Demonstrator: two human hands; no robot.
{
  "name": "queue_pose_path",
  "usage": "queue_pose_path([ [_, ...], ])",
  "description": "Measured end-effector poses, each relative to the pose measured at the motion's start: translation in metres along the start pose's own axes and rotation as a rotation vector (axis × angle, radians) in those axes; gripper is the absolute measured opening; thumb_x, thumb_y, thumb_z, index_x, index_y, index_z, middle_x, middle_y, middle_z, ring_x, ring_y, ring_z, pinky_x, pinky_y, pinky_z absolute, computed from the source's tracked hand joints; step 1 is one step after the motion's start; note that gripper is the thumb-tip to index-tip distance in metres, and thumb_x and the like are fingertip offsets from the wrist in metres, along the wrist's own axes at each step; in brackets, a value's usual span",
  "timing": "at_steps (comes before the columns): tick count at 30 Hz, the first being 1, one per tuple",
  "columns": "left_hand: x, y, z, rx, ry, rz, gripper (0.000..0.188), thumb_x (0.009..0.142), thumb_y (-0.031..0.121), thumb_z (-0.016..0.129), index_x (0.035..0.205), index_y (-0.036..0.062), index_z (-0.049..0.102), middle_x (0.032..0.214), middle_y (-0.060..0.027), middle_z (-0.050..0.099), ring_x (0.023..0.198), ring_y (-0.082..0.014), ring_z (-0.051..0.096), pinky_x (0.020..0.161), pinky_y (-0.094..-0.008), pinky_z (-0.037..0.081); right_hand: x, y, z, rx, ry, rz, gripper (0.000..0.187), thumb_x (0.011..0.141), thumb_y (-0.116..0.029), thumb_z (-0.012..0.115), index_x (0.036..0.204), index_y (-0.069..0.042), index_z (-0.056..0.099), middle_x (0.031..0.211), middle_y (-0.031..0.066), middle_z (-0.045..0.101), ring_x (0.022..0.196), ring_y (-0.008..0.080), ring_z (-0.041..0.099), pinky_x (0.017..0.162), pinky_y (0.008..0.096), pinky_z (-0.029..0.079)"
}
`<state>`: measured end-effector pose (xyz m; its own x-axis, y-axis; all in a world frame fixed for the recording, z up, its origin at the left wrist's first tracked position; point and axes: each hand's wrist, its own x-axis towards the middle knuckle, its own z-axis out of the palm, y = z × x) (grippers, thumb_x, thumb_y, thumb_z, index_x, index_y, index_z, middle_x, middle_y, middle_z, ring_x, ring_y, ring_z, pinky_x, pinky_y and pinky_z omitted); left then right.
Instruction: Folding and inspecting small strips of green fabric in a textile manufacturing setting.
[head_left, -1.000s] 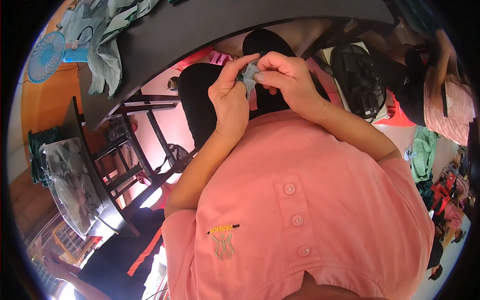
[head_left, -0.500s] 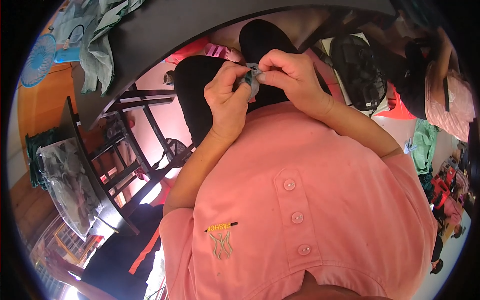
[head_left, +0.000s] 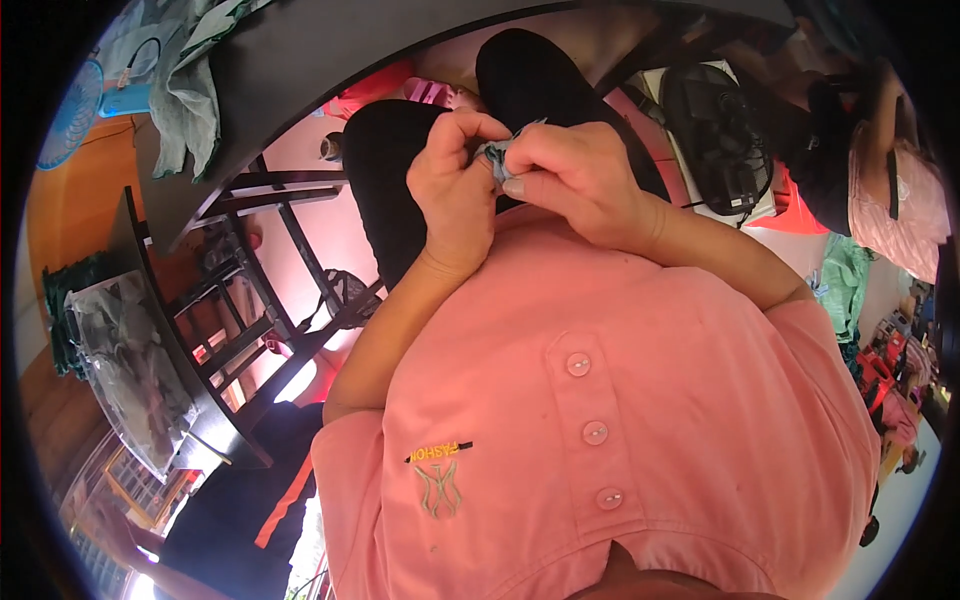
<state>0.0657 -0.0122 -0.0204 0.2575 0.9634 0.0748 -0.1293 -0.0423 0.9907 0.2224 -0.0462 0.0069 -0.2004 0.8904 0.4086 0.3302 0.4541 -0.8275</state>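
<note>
Above my lap, a small bunched piece of grey cloth with a dark green edge (head_left: pixel 497 158) is pinched between both hands. My left hand (head_left: pixel 452 190) grips one side of it, thumb and curled forefinger closed together. From the other side my right hand (head_left: pixel 590 185) closes on the same piece, thumb pressed under the bent fingers. Most of the cloth is covered by my fingers, so its full shape cannot be made out. Both hands nearly meet in front of my pink shirt, over my black-clad knees.
A dark table (head_left: pixel 330 70) curves across the top, with thin grey cloth with green edging (head_left: pixel 190 120) hanging off it and a blue fan (head_left: pixel 72 115) beyond. Left are a black stool frame (head_left: pixel 290 235) and a clear bag of grey cloth (head_left: pixel 130 360). A black bag (head_left: pixel 705 135) lies right; other people sit nearby.
My right hand has turned and moved slightly down and closer to the left, covering more of the cloth. My left hand stays nearly in place. Both still hold the cloth.
</note>
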Motion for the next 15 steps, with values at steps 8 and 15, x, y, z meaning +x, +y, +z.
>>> queue_pose_path([
  [8, 0.009, -0.008, 0.001, 0.402, -0.273, 0.344, 0.037, 0.067, -0.019, 0.051, 0.097, -0.0015, 0.064, 0.08, -0.0115, 0.052, 0.067, -0.0224, 0.055, 0.059, -0.0295, 0.046, -0.006, 0.011, -0.004, 0.134, 0.038, 0.251, 0.009, 0.077, -0.009, 0.065, 0.077, -0.003, 0.059, 0.065, 0.0092, 0.059, 0.058, 0.0198, 0.06, 0.053, 0.0295, 0.045],
  [15, 0.009, -0.018, -0.003, 0.034, -0.164, -0.01, 0.017, 0.073, -0.009, 0.056, 0.087, -0.0057, 0.066, 0.075, -0.0047, 0.06, 0.069, -0.0118, 0.056, 0.059, -0.0233, 0.044, -0.008, 0.019, -0.002, 0.126, -0.101, 0.181, 0.01, 0.08, -0.012, 0.066, 0.08, -0.003, 0.061, 0.061, 0.0035, 0.055, 0.053, 0.0131, 0.051, 0.051, 0.0259, 0.04],
])
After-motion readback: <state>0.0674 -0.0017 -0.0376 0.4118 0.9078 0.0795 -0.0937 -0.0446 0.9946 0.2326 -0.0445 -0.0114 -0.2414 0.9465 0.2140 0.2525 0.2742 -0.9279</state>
